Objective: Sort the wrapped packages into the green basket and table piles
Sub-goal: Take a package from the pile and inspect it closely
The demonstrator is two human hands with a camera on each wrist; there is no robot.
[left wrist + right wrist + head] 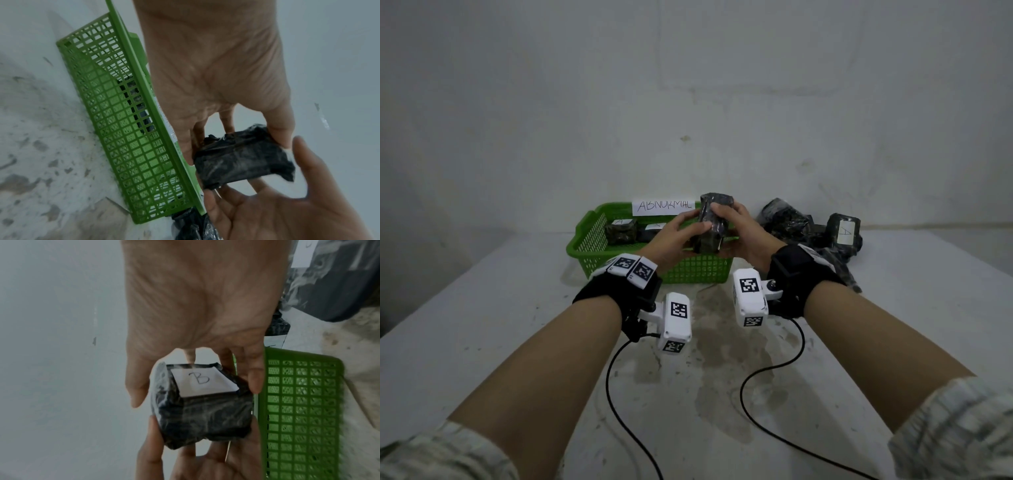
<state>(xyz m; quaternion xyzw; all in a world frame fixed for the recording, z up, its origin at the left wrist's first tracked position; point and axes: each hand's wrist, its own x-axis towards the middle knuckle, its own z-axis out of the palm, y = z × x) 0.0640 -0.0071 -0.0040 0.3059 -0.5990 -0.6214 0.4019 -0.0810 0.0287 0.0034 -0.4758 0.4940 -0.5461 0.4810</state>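
Both hands hold one black wrapped package [714, 224] in the air over the green basket [697, 272]. My left hand [695, 222] grips its left side and my right hand [726, 219] its right side. In the right wrist view the package [205, 417] shows a white label marked B [202, 380], pinched between the thumb and fingers of my right hand [195, 394]. In the left wrist view my left hand [236, 149] pinches the package [242, 162] beside the basket [123, 129].
Two dark packages [620, 230] [654, 231] lie in the basket under a paper sign reading ABNORMAL [663, 205]. A pile of black packages [791, 222], one labelled A [844, 231], sits on the table to the right. A wall stands close behind.
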